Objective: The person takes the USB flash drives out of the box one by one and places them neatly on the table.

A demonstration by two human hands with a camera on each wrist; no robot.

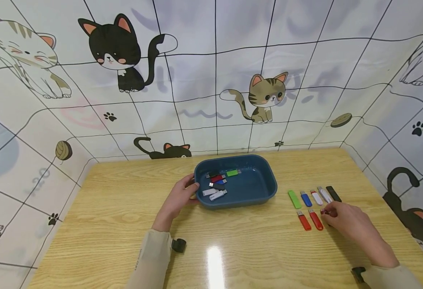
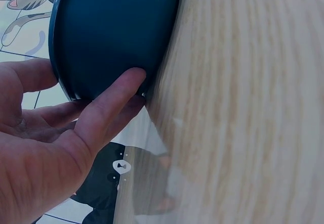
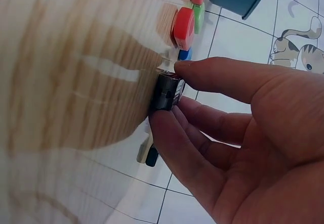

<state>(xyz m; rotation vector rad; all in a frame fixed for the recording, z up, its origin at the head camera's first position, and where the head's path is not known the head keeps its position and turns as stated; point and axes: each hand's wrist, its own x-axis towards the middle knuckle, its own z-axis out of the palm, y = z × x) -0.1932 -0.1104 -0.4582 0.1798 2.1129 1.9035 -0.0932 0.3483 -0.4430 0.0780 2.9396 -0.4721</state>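
My left hand (image 1: 177, 197) holds the left end of a dark blue plastic basin (image 1: 249, 204), thumb at the rim and fingers against the outer wall. On the right, my right hand (image 1: 354, 225) pinches a USB stick between thumb and finger, low over the table. In the right wrist view this USB stick (image 3: 166, 91) shows a dark end; the fingers hide much of it. Beside it lie two red USB sticks (image 1: 316, 220). Behind them is a row: a green stick (image 1: 294, 199), a blue one (image 1: 306, 198), a white one (image 1: 316, 197), a silver-white one (image 1: 325, 194) and a black one (image 1: 333, 194).
Several more USB sticks lie in the basin's left half, among them a bright green stick (image 1: 233, 173) and a white one (image 1: 217, 195). The wooden table (image 1: 125, 208) meets a cat-patterned wall covering (image 1: 204, 80) at the back and sides.
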